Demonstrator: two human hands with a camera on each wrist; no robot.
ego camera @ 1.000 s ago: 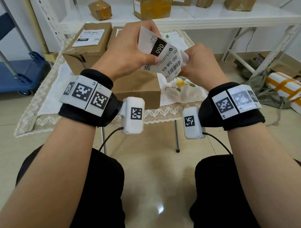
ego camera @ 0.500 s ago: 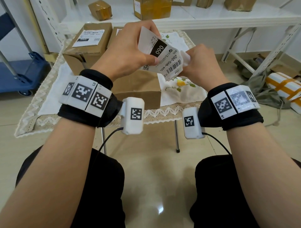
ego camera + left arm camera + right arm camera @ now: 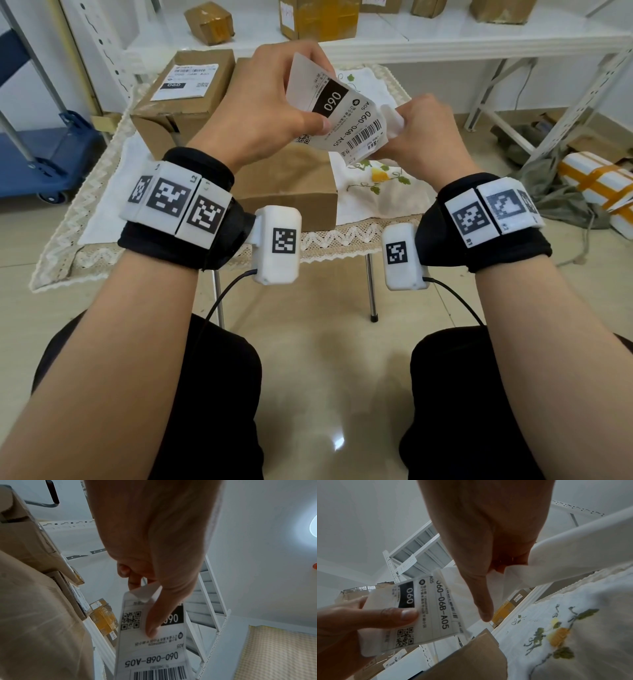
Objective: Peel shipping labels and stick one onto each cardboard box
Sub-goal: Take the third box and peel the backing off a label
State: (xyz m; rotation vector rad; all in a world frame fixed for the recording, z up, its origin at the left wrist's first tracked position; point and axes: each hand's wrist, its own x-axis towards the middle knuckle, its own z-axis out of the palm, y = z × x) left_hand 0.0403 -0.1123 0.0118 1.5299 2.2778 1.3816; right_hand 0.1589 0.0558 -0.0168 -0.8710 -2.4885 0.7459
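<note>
Near: I see both hands raised over the knees, in front of the table (image 3: 65,260). Left hand (image 3: 260,102) and right hand (image 3: 421,133) share one label (image 3: 337,116), held in the air above the plain box (image 3: 291,185).

Label's long axis runs from upper left down to lower right in the head view, barcode end low and toward the right hand, black "060" block toward the left. Printed face is up toward me, sheet bowed.

Left fingers: pinching. Thumb (image 3: 399,615) presses flat on the printed face just beside the "060" block, the other fingers curl behind the sheet. Left wrist view shows the thumb (image 3: 154,622) lying between the QR code and the black block.

Right fingers: curled round a white strip (image 3: 390,118) at the label's barcode end. Head view hides the fingertips. Right wrist view shows that strip (image 3: 573,553) running off to the right, and the thumb (image 3: 481,601) pointing out straight, touching nothing I can make out.

Further back: labelled box (image 3: 191,92) on the table's left rear. Behind it, a shelf (image 3: 445,37) with more boxes.
</note>
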